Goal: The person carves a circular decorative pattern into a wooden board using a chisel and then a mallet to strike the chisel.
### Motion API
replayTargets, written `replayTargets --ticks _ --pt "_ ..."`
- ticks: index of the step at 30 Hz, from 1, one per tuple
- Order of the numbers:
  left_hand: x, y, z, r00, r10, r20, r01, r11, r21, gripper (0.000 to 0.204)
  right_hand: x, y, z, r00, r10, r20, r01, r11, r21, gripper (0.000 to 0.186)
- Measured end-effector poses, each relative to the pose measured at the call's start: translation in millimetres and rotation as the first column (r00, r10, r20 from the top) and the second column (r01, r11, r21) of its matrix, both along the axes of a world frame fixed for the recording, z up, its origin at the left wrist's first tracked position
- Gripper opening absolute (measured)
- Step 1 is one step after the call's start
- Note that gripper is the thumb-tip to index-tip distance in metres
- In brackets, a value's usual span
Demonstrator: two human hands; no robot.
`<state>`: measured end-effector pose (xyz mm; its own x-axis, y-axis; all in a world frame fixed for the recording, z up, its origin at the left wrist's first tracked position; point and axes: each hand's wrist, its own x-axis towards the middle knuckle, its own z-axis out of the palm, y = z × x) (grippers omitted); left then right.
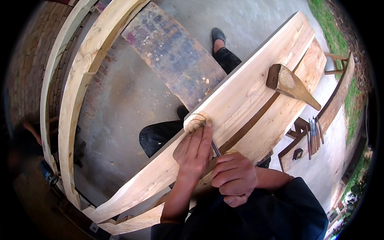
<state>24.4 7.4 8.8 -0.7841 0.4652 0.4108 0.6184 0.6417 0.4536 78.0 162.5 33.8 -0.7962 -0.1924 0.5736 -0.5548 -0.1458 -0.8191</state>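
Note:
My left hand point(192, 152) is closed on the steel blade of a chisel point(216, 146), its fingertips at a carved spiral point(196, 118) on the end of a pale wooden beam point(240, 100). My right hand point(234, 178) is wrapped round the chisel's handle, which is mostly hidden in the fist. A wooden mallet point(292, 86) lies on the beams toward the upper right, over a dark gap between two pieces. Pencilled lines mark the wood's face.
Curved beams point(84, 64) stand at left, near a person in dark clothes point(28, 140) and a blue power tool point(49, 174). A paint-stained board point(168, 48) lies beyond my beam. At right a low bench point(340, 96) holds several chisels point(314, 138) and a small dark object point(297, 154).

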Motion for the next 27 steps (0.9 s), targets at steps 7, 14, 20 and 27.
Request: replayTargets --ticks 7,14,20,27 --pt "14.0 -11.5 3.0 0.985 -0.081 -0.152 0.101 0.987 0.128 0.031 26.9 -25.2 30.0 0.978 -0.056 -0.203 0.092 0.981 0.171 0.041" --pt "39.2 -10.1 9.2 0.970 -0.241 -0.012 0.242 0.968 0.072 0.032 33.6 10.5 21.1 0.902 -0.227 -0.367 0.386 0.805 0.450 0.040" --pt "42.1 -24.3 -3.4 0.988 -0.148 0.041 0.144 0.987 0.070 0.026 7.4 63.7 22.1 0.903 -0.336 -0.268 0.396 0.409 0.822 0.033" --pt "40.8 -19.7 -0.2 0.981 -0.155 0.113 0.145 0.986 0.085 0.024 12.4 69.7 -1.3 0.822 -0.560 -0.107 0.306 0.276 0.911 0.030"
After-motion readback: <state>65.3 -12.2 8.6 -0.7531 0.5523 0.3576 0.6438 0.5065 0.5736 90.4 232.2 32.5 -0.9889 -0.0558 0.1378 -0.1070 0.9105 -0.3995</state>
